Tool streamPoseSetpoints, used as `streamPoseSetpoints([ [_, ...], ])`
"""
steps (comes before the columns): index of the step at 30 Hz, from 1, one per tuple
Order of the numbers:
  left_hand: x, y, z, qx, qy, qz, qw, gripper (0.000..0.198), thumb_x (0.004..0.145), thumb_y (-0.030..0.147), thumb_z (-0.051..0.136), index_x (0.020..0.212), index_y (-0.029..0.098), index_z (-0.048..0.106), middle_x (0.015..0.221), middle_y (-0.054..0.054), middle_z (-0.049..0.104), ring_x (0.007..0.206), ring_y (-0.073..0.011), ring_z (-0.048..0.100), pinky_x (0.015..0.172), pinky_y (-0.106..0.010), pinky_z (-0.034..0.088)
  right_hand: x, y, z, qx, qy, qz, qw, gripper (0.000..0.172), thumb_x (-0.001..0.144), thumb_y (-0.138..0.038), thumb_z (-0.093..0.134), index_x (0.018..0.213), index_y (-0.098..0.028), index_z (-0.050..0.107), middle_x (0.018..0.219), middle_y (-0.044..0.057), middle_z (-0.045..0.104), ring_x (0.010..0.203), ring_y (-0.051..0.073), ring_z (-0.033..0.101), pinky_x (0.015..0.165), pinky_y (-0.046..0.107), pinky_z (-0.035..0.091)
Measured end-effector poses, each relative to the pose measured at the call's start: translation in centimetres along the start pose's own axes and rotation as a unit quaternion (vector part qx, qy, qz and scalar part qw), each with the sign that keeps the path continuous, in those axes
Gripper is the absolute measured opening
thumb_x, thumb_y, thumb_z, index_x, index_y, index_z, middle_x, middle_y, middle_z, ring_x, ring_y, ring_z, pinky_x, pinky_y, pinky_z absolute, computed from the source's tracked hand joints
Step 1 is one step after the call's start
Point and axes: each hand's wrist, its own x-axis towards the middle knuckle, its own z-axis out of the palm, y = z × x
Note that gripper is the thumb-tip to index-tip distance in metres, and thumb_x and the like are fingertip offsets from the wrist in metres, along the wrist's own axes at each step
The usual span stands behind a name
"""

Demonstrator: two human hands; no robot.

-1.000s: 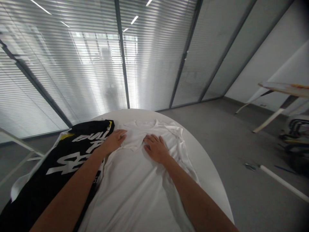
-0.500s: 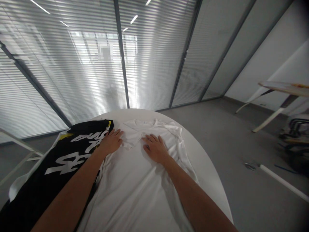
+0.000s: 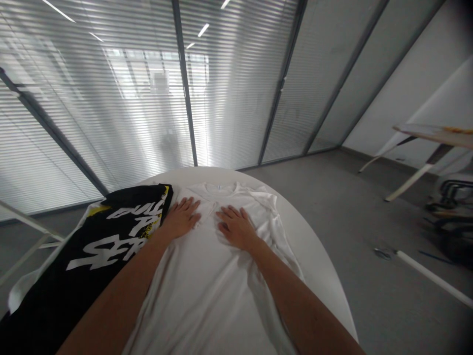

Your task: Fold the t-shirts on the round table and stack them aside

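Note:
A white T-shirt lies spread on a round white table, its collar at the far side and wrinkles running down its body. My left hand rests flat on the upper left of the shirt, fingers spread. On the upper chest, just right of the middle, lies my right hand, palm down with its fingers stretched out. To the left, a black garment with white lettering and yellow patches lies beside the white shirt, partly hidden under my left forearm.
Behind the table stands a glass partition with blinds. At the right are another table with pale legs, dark chair-like frames, and a white pole low over the grey floor.
My left hand has slid right, from the edge by the black garment onto the white T-shirt. More of the black garment's lettering shows. My right hand has stayed nearly in place.

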Motion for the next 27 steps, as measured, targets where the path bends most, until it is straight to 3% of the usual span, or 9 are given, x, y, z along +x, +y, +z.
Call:
streamPoseSetpoints([
  [6, 0.1, -1.8, 0.1, -0.006, -0.009, -0.033, 0.999, 0.059, 0.097, 0.047, 0.03, 0.15, 0.022, 0.034, 0.156, -0.011, 0.031, 0.145, -0.0303, 0.025, 0.115, -0.049, 0.025, 0.3, 1.1, -1.1, -0.005, 0.015, 0.028, 0.999, 0.045, 0.099, -0.037, 0.035, 0.141, -0.028, 0.047, 0.148, 0.004, 0.045, 0.142, 0.023, 0.029, 0.116, 0.053, 0.011],
  [12, -0.4, 0.2, -0.8, 0.016, 0.041, -0.006, 0.999, 0.054, 0.098, 0.042, 0.029, 0.145, 0.02, 0.044, 0.154, -0.01, 0.037, 0.145, -0.0296, 0.023, 0.116, -0.049, 0.023, -0.1, 1.6, -1.0, -0.043, -0.013, 0.043, 0.998, 0.049, 0.099, -0.042, 0.034, 0.144, -0.027, 0.042, 0.154, 0.007, 0.035, 0.142, 0.027, 0.027, 0.113, 0.057, 0.016],
  [16, -0.6, 1.5, -0.6, 0.001, 0.012, -0.008, 1.0, 0.058, 0.098, 0.046, 0.026, 0.149, 0.021, 0.036, 0.156, -0.01, 0.031, 0.145, -0.0304, 0.024, 0.115, -0.051, 0.025, -0.1, 1.6, -0.8, -0.045, -0.007, 0.035, 0.998, 0.049, 0.099, -0.043, 0.033, 0.144, -0.027, 0.042, 0.154, 0.006, 0.035, 0.142, 0.027, 0.027, 0.114, 0.056, 0.016],
  [20, -0.6, 1.3, -0.1, 0.006, -0.006, -0.014, 1.0, 0.058, 0.097, 0.049, 0.029, 0.15, 0.028, 0.034, 0.158, -0.008, 0.029, 0.145, -0.0307, 0.025, 0.114, -0.051, 0.024, 0.2, 2.3, -1.1, -0.038, -0.008, 0.044, 0.998, 0.049, 0.099, -0.043, 0.033, 0.145, -0.028, 0.042, 0.152, 0.006, 0.039, 0.141, 0.024, 0.03, 0.114, 0.053, 0.018],
  [27, -0.7, 1.1, -0.2, 0.013, -0.005, -0.017, 1.0, 0.058, 0.096, 0.051, 0.028, 0.151, 0.029, 0.034, 0.158, -0.006, 0.029, 0.145, -0.0296, 0.025, 0.115, -0.051, 0.023, 0.4, 7.0, -2.1, -0.065, 0.088, 0.14, 0.984, 0.045, 0.097, -0.039, 0.037, 0.137, -0.025, 0.052, 0.149, 0.006, 0.044, 0.139, 0.024, 0.033, 0.114, 0.045, 0.023],
])
